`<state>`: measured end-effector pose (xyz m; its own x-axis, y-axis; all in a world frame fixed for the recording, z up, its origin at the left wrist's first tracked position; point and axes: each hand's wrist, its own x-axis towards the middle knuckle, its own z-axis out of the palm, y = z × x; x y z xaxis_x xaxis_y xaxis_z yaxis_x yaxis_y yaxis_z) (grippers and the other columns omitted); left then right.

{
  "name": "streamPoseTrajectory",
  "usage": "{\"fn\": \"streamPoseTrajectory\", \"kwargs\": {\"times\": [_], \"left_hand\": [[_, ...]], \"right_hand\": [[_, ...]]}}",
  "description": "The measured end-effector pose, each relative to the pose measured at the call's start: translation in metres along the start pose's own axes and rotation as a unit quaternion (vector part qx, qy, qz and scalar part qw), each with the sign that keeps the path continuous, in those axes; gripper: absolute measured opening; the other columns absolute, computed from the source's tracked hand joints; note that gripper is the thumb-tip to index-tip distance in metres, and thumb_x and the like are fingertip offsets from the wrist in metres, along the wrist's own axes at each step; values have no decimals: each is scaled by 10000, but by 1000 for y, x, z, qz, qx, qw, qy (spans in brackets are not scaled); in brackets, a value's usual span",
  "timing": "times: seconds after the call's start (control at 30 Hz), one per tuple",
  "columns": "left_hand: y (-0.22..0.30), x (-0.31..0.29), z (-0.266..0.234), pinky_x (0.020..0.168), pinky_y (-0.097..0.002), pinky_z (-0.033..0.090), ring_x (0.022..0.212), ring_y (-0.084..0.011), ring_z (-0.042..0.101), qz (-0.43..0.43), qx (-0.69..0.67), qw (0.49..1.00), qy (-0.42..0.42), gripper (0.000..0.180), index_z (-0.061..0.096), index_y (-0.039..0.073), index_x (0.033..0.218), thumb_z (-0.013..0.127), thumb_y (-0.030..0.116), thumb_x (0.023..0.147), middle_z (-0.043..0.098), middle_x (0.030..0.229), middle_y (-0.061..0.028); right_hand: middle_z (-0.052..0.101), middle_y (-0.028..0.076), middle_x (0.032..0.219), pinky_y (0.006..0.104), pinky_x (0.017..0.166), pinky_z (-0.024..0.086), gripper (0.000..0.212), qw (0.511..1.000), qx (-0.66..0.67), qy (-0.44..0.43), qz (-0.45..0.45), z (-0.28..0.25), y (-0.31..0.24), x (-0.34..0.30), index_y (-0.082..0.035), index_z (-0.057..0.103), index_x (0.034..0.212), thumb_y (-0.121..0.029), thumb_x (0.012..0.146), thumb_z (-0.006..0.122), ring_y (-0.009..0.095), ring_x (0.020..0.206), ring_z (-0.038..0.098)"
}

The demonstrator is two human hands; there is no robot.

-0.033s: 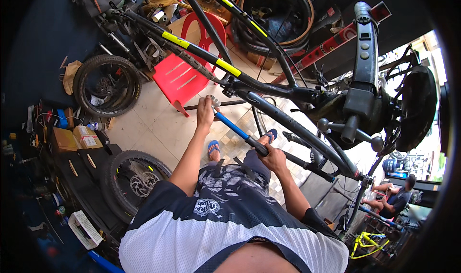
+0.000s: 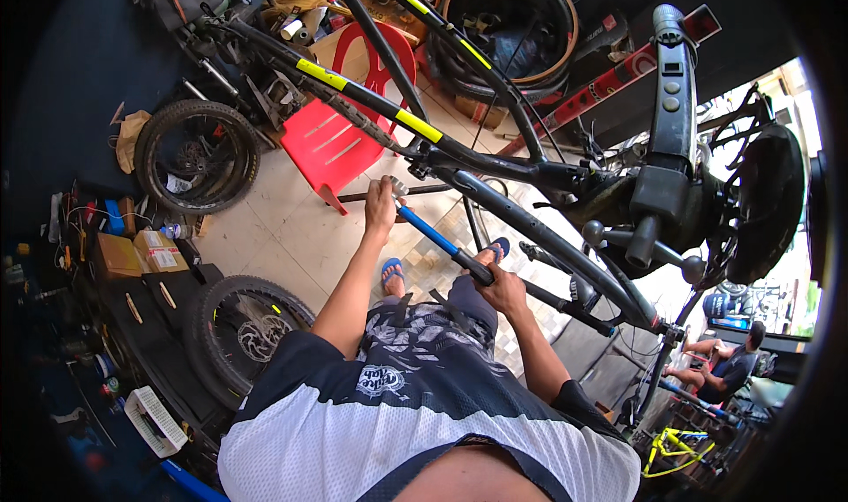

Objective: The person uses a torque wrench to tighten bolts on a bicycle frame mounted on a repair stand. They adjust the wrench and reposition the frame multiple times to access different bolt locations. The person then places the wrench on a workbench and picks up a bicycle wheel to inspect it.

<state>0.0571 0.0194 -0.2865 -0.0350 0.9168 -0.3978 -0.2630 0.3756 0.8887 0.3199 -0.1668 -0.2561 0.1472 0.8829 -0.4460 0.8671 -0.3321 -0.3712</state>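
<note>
A long tool with a blue shaft [image 2: 430, 231] and a black grip slants down to the right in front of me. My left hand [image 2: 381, 209] is closed around its upper end, where a ribbed silver metal piece [image 2: 399, 187] shows beside the fingers. Lower down, my right hand [image 2: 505, 292] wraps around the black grip. Just beyond hangs a black bicycle frame [image 2: 499, 203] with yellow bands, its tubes running diagonally across the view. The silver piece is near the underside of the frame; whether they touch I cannot tell.
A black repair-stand clamp [image 2: 662, 193] holds the frame at right. Behind stands a red plastic chair [image 2: 331, 144]. Wheels [image 2: 197, 158] lie at left, beside cardboard boxes [image 2: 159, 252] and a white basket [image 2: 157, 422]. Another person [image 2: 735, 361] sits at far right, above a yellow frame [image 2: 678, 450].
</note>
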Motion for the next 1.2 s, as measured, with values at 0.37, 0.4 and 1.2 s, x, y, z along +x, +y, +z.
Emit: {"fn": "streamPoseTrajectory", "kwargs": {"times": [0.37, 0.4, 1.2], "left_hand": [[-41, 38, 29, 591, -365, 604, 625, -242, 693, 37, -3, 999, -14, 462, 411, 49, 1068, 432, 510, 1096, 554, 838, -108], [-43, 39, 29, 588, -360, 599, 619, -240, 688, 41, 7, 999, -12, 464, 408, 47, 1070, 433, 510, 1096, 554, 838, -109], [-45, 28, 38, 539, -332, 551, 589, -201, 650, 168, 137, 974, 72, 365, 443, 34, 1109, 420, 398, 1123, 584, 820, -103]], "right_hand": [[725, 257, 959, 511, 862, 541, 391, 994, 82, -23, -63, 33, 61, 77, -92, 716, 1038, -403, 809, 778, 439, 982, 700], [731, 256, 961, 499, 862, 549, 388, 993, 77, -20, -90, 38, 64, 83, -87, 713, 1046, -388, 810, 776, 432, 985, 708], [672, 171, 767, 424, 758, 520, 469, 984, 135, -102, -55, 70, 60, 123, -31, 719, 937, -464, 793, 825, 313, 790, 677]]}}
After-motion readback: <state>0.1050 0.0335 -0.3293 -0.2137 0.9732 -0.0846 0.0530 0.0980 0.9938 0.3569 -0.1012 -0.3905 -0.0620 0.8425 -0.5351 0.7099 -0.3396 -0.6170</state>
